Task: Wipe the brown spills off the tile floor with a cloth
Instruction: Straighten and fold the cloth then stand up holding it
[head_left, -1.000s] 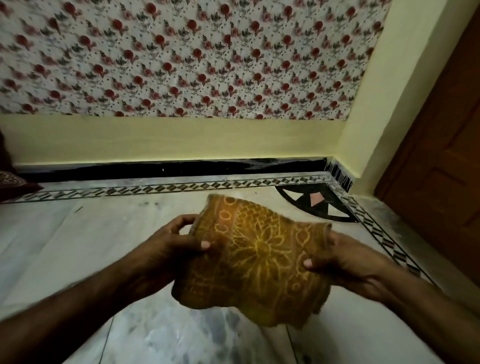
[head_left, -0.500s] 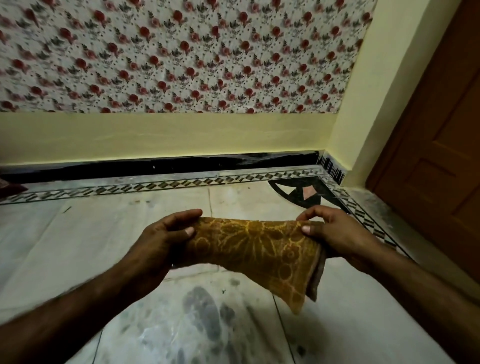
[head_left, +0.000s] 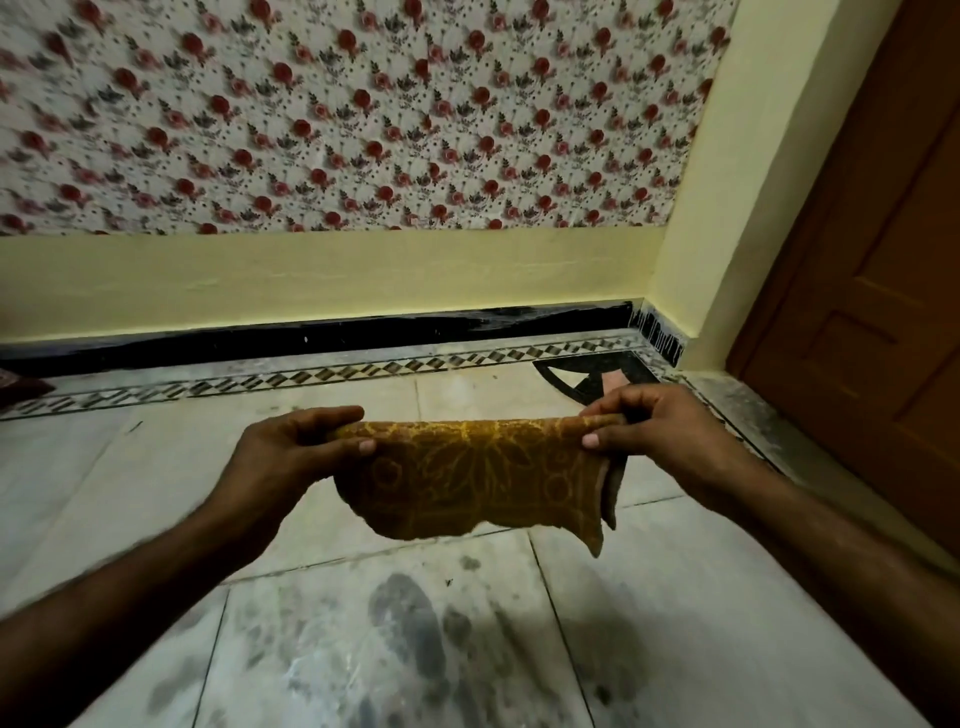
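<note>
A mustard-brown cloth (head_left: 478, 480) with a yellow flower pattern hangs folded in the air above the pale tile floor (head_left: 130, 493). My left hand (head_left: 291, 452) pinches its left top corner and my right hand (head_left: 660, 434) pinches its right top corner. The cloth is stretched between them and sags below, with a flap drooping at the lower right. Dark smeared spills (head_left: 410, 618) lie on the marble tile below the cloth, nearer to me, with smaller spots around them.
A black skirting (head_left: 322, 332) and a patterned tile border (head_left: 291, 376) run along the yellow wall with floral wallpaper. A black corner inlay (head_left: 576, 371) lies behind my right hand. A brown wooden door (head_left: 878, 291) stands at the right.
The cloth, held open and facing me a second ago, has been folded over and pulled into a narrower band. Both hands moved up and apart, and the view shifted to show more floor.
</note>
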